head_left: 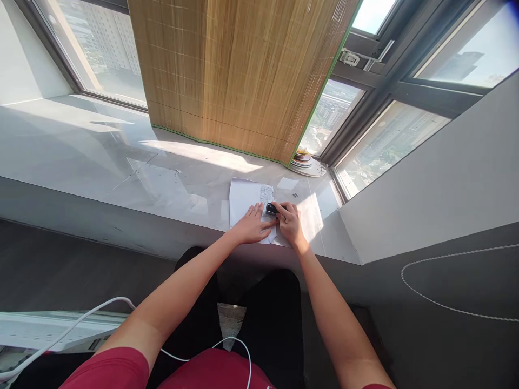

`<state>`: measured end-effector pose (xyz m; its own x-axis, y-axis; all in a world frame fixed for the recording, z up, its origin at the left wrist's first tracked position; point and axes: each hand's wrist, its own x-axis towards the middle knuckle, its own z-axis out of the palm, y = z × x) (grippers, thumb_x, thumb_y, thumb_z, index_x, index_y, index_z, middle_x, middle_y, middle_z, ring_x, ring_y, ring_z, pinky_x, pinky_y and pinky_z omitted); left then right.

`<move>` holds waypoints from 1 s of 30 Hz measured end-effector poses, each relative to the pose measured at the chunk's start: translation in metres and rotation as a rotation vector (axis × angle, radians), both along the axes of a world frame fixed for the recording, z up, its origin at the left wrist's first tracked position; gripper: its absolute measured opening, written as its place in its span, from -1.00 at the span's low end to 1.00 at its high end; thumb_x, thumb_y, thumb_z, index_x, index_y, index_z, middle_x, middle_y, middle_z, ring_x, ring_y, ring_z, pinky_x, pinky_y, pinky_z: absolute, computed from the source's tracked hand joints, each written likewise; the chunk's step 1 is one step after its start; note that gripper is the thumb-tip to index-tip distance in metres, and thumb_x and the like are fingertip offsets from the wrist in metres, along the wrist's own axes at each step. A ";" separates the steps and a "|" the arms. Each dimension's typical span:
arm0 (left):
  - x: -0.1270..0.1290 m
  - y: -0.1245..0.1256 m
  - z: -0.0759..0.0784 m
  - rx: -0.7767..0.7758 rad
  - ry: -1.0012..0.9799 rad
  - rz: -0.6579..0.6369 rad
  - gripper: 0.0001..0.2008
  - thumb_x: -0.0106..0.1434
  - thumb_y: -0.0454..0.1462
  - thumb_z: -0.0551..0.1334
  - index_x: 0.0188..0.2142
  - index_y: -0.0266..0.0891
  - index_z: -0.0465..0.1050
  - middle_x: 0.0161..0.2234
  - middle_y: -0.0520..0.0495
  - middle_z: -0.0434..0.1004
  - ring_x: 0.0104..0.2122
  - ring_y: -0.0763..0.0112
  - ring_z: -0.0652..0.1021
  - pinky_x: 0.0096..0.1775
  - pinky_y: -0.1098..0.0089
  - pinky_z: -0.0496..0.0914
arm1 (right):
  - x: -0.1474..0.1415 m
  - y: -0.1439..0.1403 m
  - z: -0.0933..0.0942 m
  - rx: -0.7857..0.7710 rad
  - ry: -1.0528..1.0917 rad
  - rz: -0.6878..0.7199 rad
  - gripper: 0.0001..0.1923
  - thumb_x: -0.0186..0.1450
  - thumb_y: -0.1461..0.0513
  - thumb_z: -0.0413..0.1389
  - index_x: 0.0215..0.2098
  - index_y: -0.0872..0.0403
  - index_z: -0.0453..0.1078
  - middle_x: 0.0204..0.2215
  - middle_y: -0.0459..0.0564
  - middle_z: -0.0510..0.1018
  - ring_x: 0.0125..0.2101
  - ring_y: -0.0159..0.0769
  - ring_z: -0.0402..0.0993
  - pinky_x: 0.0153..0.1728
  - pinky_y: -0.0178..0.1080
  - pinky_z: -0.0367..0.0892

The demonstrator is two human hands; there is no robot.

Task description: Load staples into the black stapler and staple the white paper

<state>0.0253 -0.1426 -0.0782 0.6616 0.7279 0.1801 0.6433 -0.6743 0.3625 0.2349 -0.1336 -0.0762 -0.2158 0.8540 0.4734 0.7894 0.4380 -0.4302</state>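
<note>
A stack of white paper (pixel 243 195) lies on the window ledge, with dense dark writing in a block near its upper right. My left hand (pixel 253 224) rests flat on the lower part of the sheets, fingers spread. At the right edge of the paper, my right hand (pixel 288 220) is closed around a small black stapler (pixel 271 208), whose front end points left over the paper. My right hand's fingers cover the rest of it. Two short dark strips (pixel 295 195), perhaps staples, lie just beyond my right hand.
A bamboo blind (pixel 243 75) hangs in front of the window, its green-edged bottom above the ledge (pixel 101 178). Round stacked discs (pixel 308 166) sit in the far right corner. A white cable (pixel 239 340) runs across my lap, and a beaded cord (pixel 409 283) hangs at right.
</note>
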 end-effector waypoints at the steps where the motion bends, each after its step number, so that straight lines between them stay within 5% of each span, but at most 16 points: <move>1: 0.000 0.000 0.000 -0.002 -0.009 0.001 -0.50 0.46 -0.09 0.16 0.37 0.16 0.35 0.55 -0.02 -0.14 0.51 -0.18 -0.05 0.43 -0.21 -0.06 | 0.000 0.000 0.000 -0.004 -0.001 -0.001 -0.49 0.43 0.32 -0.02 0.25 -0.16 0.50 -0.04 0.05 0.54 -0.03 -0.08 0.35 0.03 -0.05 0.29; 30: -0.001 0.003 -0.004 0.006 0.009 0.003 -0.56 0.46 -0.06 0.16 0.29 0.09 0.45 0.54 -0.02 -0.08 0.51 -0.18 -0.06 0.44 -0.20 -0.08 | -0.021 -0.009 0.015 0.036 -0.331 -0.106 -0.40 0.31 0.44 0.00 0.17 -0.17 0.55 -0.05 0.13 0.54 -0.05 0.01 0.26 -0.06 0.01 0.05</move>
<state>0.0244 -0.1396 -0.0822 0.6609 0.7290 0.1782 0.6488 -0.6744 0.3526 0.2142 -0.1425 -0.0609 -0.2737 0.8640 0.4226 0.9254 0.3564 -0.1292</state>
